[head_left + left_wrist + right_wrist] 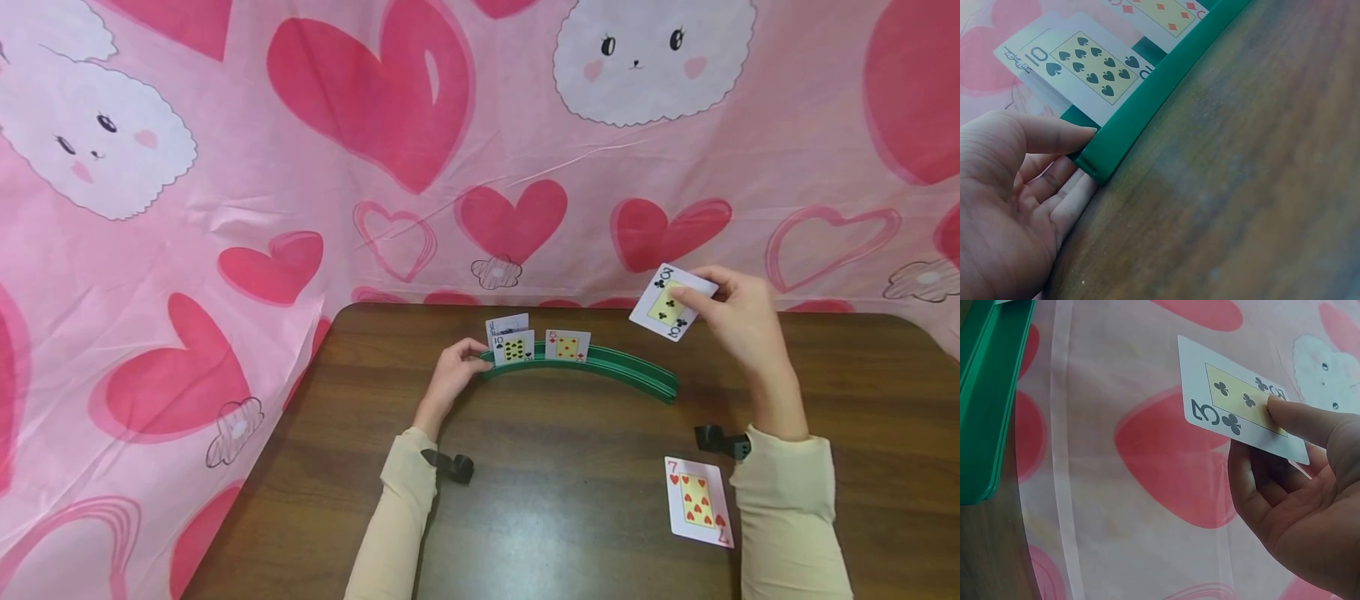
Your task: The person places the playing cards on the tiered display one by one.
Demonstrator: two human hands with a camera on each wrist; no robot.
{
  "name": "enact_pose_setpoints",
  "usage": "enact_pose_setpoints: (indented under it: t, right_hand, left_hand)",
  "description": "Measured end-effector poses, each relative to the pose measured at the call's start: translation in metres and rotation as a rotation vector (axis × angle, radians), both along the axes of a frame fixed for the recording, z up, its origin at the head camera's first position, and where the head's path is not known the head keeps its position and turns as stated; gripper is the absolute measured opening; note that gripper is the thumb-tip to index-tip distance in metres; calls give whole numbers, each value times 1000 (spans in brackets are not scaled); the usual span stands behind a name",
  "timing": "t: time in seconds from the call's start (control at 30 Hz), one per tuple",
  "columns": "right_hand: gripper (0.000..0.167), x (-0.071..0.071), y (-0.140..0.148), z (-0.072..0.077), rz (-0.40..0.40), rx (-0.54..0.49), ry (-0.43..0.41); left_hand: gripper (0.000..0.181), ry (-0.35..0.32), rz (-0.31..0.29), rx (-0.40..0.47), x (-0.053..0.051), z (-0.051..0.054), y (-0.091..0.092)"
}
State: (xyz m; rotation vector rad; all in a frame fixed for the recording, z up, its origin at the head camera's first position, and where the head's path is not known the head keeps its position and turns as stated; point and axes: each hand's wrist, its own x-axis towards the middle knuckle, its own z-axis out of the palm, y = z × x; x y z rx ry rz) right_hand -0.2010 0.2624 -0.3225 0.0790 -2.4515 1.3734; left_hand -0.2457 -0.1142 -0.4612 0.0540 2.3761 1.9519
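Note:
A curved green card holder [630, 377] stands on the wooden table. My left hand [452, 372] grips its left end, thumb in front and fingers behind, as the left wrist view shows. Upright in the holder near that hand is the ten of spades [514, 348], with a joker [508, 322] partly hidden behind it. The five of diamonds [567, 345] stands a little to the right, before the middle. Above and beyond the holder's right end, my right hand [744, 323] pinches the three of clubs [1194, 394] between thumb and fingers, face up and tilted.
The seven of hearts [697, 502] lies face up on the table [540, 517], beside the right forearm. Black wrist straps [720, 440] sit at both cuffs. A pink cloth [525, 133] with hearts and white faces hangs behind the table's far edge and down the left side.

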Motion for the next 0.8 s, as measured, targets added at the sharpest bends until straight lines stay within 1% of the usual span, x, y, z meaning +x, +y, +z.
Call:
enact_pose_setpoints:
  t: [0.37,0.6,0.8]
  right_hand:
    - [35,-2,-1,-3,6,65,-7]
    - [37,-3,-2,-6,23,95,-27]
    - [37,-4,-4,-8,40,121,-18]
  left_hand:
    - [16,6,2,-2,0,0,0]
    - [16,14,2,-18,0,0,0]
    - [16,10,-2,-34,0,1,0]
